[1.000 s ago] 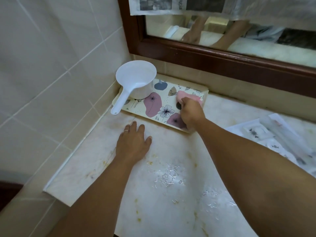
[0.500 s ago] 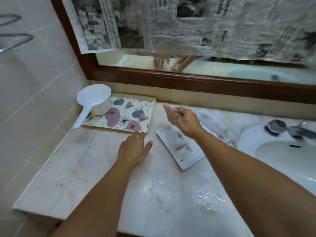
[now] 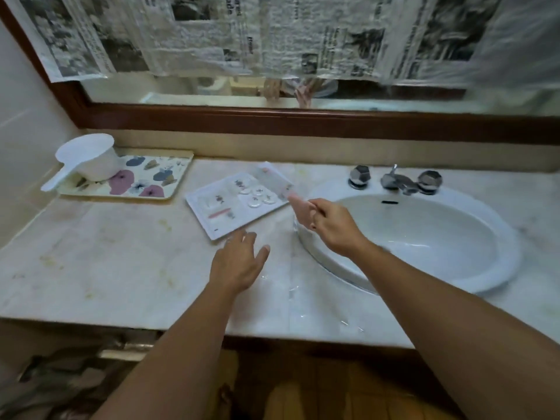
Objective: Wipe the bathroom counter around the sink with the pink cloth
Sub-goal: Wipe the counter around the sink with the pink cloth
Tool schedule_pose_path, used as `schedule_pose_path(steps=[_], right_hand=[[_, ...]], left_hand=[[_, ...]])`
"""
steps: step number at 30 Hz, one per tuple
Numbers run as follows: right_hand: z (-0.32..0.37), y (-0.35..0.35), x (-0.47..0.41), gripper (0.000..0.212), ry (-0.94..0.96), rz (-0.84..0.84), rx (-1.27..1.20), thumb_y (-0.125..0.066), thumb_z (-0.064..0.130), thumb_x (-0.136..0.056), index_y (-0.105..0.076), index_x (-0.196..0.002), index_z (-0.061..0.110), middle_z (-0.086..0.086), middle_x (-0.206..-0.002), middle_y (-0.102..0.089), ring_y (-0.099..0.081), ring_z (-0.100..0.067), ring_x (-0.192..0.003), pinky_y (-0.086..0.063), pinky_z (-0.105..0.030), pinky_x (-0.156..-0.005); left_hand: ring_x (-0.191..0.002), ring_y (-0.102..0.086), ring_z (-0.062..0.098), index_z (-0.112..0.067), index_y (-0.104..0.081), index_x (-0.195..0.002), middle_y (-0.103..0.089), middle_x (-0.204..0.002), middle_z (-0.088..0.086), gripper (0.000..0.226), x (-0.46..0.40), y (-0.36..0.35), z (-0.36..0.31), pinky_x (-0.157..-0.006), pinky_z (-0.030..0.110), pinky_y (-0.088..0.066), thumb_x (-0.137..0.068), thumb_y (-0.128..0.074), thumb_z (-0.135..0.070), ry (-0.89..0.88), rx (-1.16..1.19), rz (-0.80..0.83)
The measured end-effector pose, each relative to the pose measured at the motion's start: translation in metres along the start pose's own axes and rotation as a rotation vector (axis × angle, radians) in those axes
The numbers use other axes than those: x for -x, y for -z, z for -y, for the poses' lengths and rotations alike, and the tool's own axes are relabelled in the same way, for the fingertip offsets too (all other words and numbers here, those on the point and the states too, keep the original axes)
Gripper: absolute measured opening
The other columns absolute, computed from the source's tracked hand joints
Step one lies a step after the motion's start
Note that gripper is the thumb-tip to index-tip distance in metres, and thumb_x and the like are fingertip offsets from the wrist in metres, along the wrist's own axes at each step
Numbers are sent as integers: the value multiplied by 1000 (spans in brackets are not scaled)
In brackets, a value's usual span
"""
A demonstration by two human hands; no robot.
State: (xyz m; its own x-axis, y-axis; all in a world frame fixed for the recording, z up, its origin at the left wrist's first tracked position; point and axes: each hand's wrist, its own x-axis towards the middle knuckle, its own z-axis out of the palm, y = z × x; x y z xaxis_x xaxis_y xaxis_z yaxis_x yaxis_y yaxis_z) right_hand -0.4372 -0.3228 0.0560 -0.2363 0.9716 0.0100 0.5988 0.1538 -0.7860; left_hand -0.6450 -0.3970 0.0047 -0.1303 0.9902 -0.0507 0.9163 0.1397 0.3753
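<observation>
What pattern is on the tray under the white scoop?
The rectangular cream tray has a floral print with purple and blue-grey blooms, seen in the head view.

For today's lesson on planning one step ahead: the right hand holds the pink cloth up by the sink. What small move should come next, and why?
Probably lower the cloth onto the wet counter by the sink rim. The right hand holds it pinched in the air, touching nothing, and water drops glisten just in front of the left hand, which rests flat.
</observation>
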Motion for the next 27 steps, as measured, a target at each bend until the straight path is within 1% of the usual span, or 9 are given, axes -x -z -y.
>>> schedule_pose_path(steps=[2, 4, 7, 11, 14, 16, 20, 24, 27], right_hand=[[-21, 13, 35, 24, 42, 16, 29, -43, 14, -100, -65, -108, 10, 15, -106, -69, -64, -22, -93, -53, -45, -87], [-40, 16, 69, 26, 136, 65, 50, -40, 12, -100, -64, -110, 15, 28, -126, -62, -64, -16, -99, -51, -35, -89], [-67, -7, 100, 41, 281, 164, 231, -41, 15, -99, -52, -137, 27, 8, -145, -51, -51, -16, -127, -43, -32, -103], [-91, -45, 131, 45, 278, 375, 478, -29, 43, -97, -46, -132, 19, -7, -141, -43, -44, -29, -127, -40, -44, -105], [-101, -69, 127, 61, 280, 332, 650, -13, 50, -98, -35, -144, 18, -15, -154, -34, -29, -33, -143, -25, -47, -117], [-99, -85, 112, 67, 246, 300, 722, -1, 51, -99, -21, -155, 21, -14, -163, -20, -12, -32, -152, -15, -51, -121], [-71, -135, 74, 60, 164, 238, 679, -7, 46, -103, -6, -158, 23, -9, -167, 1, 8, -26, -153, 1, -48, -124], [-49, -163, 91, 61, 425, 384, 689, -1, 45, -102, -5, -159, 23, -6, -167, -1, 7, -22, -154, -4, -45, -124], [-75, -123, 102, 60, 592, 488, 718, -7, 42, -103, -7, -159, 20, -5, -167, -5, 3, -20, -154, -7, -44, -124]], left_hand=[[-131, -47, 26, -18, -45, -144, -42, -150, 2, 57, 22, -15, -30, -102, 45, -43, -100, -38, -54, -17, 29, 14], [-129, -48, 27, -19, -46, -143, -42, -151, 1, 55, 45, -28, -49, -101, 44, -43, -101, -38, -52, -45, 0, 15], [-130, -48, 28, -18, -47, -143, -42, -151, 2, 53, 66, -35, -40, -103, 44, -41, -101, -37, -50, -3, -27, -8], [-135, -45, 30, -15, -46, -144, -42, -154, 9, 57, 89, -40, -6, -105, 46, -39, -102, -33, -52, 82, -117, -20], [-134, -46, 33, -13, -49, -142, -44, -151, 14, 69, 101, -41, 25, -101, 48, -42, -97, -22, -58, 76, -176, -46], [-137, -43, 34, -12, -46, -144, -42, -153, 15, 74, 101, -41, 45, -103, 50, -42, -95, -19, -60, 74, -193, -57], [-141, -37, 34, -13, -41, -147, -35, -157, 16, 71, 94, -46, 80, -108, 50, -38, -97, -20, -59, 42, -242, -82], [-150, -23, 30, -14, -30, -154, -23, -164, 13, 75, 107, -64, 97, -119, 49, -23, -98, -16, -60, 44, -215, -49], [-153, -12, 26, -14, -18, -158, -11, -167, 10, 79, 114, -72, 99, -123, 46, -13, -97, -12, -63, 53, -212, -48]])
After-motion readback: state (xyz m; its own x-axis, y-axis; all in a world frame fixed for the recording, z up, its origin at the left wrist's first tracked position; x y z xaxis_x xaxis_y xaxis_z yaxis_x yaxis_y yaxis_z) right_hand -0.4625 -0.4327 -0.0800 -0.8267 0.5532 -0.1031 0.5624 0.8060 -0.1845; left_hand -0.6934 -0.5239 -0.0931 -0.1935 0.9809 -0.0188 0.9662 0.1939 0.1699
